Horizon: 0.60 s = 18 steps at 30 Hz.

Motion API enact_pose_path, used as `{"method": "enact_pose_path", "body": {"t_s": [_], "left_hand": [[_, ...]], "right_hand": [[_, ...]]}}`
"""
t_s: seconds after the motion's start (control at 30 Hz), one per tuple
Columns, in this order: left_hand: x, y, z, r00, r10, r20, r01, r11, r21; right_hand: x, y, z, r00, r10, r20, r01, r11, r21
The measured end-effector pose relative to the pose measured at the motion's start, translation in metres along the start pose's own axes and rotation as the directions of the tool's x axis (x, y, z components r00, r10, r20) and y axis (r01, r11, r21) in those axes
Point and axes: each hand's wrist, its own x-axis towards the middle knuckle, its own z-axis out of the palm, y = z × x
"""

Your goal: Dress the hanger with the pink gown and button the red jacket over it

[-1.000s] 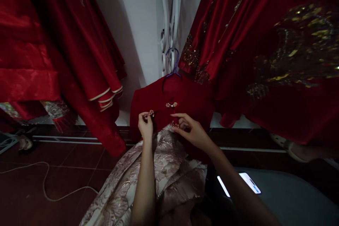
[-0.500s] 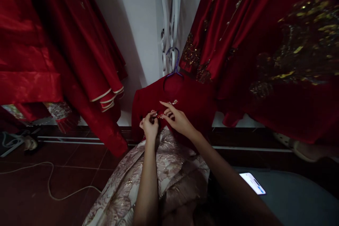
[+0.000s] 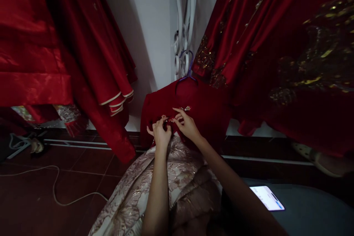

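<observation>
A dark red jacket (image 3: 210, 118) hangs from a purple hanger (image 3: 190, 68) in front of me, with pearl-like beaded ornaments (image 3: 187, 108) across its chest. My left hand (image 3: 162, 132) is on the left part of the chest, fingers bent in a pinch by a beaded ornament (image 3: 164, 117). My right hand (image 3: 188, 123) pinches a small beaded button closure (image 3: 172, 120) between thumb and a finger, its index finger stretched towards the upper ornament. Both hands nearly meet there. Their fingertips hide part of the closure.
Red garments (image 3: 107, 62) hang on the left, and red gowns with gold trim (image 3: 215, 51) on the right. Pale patterned fabric (image 3: 132, 195) spreads below my arms. A lit phone (image 3: 268, 198) lies on a grey surface at right. A white cable (image 3: 55, 184) runs over the tiled floor.
The view has shifted slightly, so most things sit farther right. My left fingers have turned and reach further over the ornament. My right hand keeps its pinch. The phone's screen shows different content.
</observation>
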Motion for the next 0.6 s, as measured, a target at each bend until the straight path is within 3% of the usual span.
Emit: {"method": "enact_pose_path", "body": {"t_s": [0.27,0.6], "left_hand": [[0.0042,-0.0006,-0.0016,0.997,-0.073,0.012,0.074,0.987,-0.142],[-0.0004,-0.0037,0.0048,0.998,0.015,0.057,-0.015,1.0,0.007]], "right_hand": [[0.0018,0.003,0.0049,1.0,0.019,0.011,-0.019,1.0,-0.017],[0.0019,0.0085,0.0063,1.0,0.026,0.008,-0.026,0.999,-0.042]]}}
